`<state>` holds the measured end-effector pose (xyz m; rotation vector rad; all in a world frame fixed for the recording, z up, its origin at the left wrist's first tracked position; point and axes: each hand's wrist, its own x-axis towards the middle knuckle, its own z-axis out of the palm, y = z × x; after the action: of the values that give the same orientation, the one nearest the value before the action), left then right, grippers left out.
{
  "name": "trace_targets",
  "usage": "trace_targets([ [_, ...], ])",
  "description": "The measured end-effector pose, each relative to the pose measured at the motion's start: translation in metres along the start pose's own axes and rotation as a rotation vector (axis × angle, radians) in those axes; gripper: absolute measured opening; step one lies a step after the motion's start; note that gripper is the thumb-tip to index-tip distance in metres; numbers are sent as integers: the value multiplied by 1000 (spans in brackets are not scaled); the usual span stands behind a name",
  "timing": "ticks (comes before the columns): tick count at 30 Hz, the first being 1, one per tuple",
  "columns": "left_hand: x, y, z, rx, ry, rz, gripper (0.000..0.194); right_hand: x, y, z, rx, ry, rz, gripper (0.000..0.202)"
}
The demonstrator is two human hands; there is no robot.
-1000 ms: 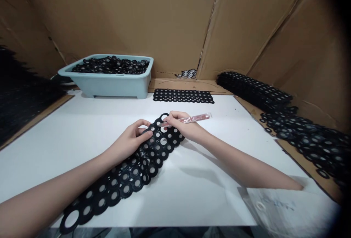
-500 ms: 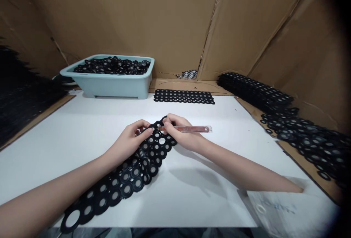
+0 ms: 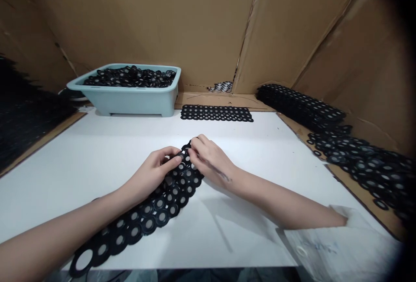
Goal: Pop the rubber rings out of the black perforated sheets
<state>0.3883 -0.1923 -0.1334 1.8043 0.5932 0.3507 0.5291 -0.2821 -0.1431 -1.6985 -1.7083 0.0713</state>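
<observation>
A long black sheet of linked rings lies aslant on the white table, running from the bottom left up to my hands. My left hand pinches its upper edge between thumb and fingers. At the far end, my right hand is closed round a slim tool that looks like tweezers. The shaft lies along the palm, dark and blurred, and the tip is hidden among the rings by my fingers. Most of the rings have pale grey centres; the large one at the near end is an open hole.
A pale blue basin heaped with black ring pieces stands at the back left. One flat ring sheet lies at the back. Stacked sheets and loose ring strips line the right side; a dark pile is at left. Cardboard walls surround the table.
My right hand has turned, swinging the tool's tail from pointing right to lying downward along the palm. My left hand keeps its hold on the sheet. The whole view has shifted slightly.
</observation>
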Motion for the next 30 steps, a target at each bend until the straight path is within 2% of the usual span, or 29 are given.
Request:
trace_targets([
  [3,1,2,-1,-28,-37,-49,21,2,4,-3,147,-14,65,18],
  [8,5,0,-6,10,2,-76,29,7,14,-14,688,-144,282,21],
  [10,6,-1,-8,13,18,-74,28,8,16,-16,818,-135,323,20],
  [14,7,-1,-10,22,60,-34,25,9,19,-14,869,-63,382,19],
  [18,7,-2,-12,79,82,-12,25,8,22,-10,922,-64,377,19],
  [23,7,1,-13,200,104,114,28,6,17,-11,811,-98,343,24],
  [26,7,3,-11,206,139,130,25,3,8,-12,772,-138,296,25],
  [30,5,6,-9,219,155,141,23,0,-1,-11,621,-117,269,24],
])
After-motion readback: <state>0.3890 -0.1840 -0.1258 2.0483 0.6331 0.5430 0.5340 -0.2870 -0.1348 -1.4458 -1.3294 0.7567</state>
